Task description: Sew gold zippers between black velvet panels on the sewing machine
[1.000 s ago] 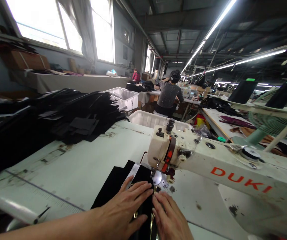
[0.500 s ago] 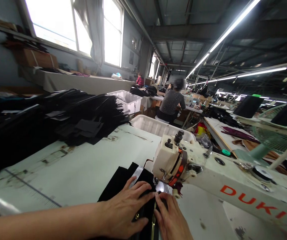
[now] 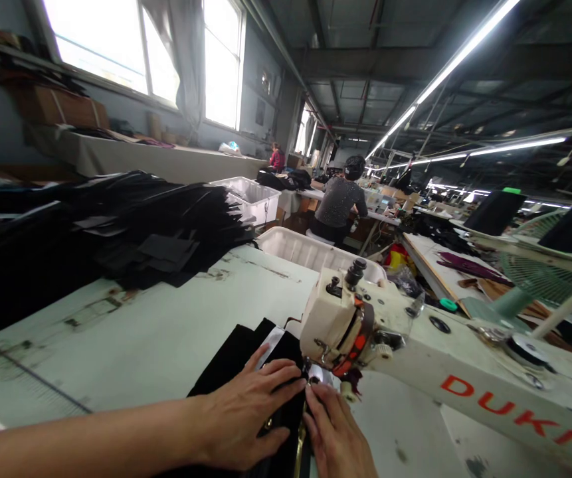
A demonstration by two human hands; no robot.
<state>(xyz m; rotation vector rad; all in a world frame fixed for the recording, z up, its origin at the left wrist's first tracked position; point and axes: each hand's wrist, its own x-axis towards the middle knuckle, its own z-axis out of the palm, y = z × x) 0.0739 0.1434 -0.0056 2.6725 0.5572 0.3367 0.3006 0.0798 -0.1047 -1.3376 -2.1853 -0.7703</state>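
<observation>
A black cloth piece (image 3: 223, 362) lies on the pale table under the head of the sewing machine (image 3: 425, 352). My left hand (image 3: 246, 411) rests flat on this cloth with its fingers spread, left of the lit needle area. Close to the presser foot, my right hand (image 3: 338, 425) has its fingers drawn together on the cloth's right edge. Between the hands runs a gold metallic strip (image 3: 299, 448) like a zipper. A white strip (image 3: 273, 344) shows on the cloth beyond my left fingers. My right fingertips partly hide the cloth edge.
A large pile of black cut pieces (image 3: 156, 226) covers the table's left side. Behind the machine stands a white plastic bin (image 3: 295, 247), with another bin (image 3: 250, 199) farther back. A seated person (image 3: 340, 202) works ahead. Thread cones (image 3: 495, 216) and a green fan (image 3: 549, 265) stand right.
The whole view has shifted slightly. The cloth and both hands remain at the machine, with my right fingers still close to the presser foot.
</observation>
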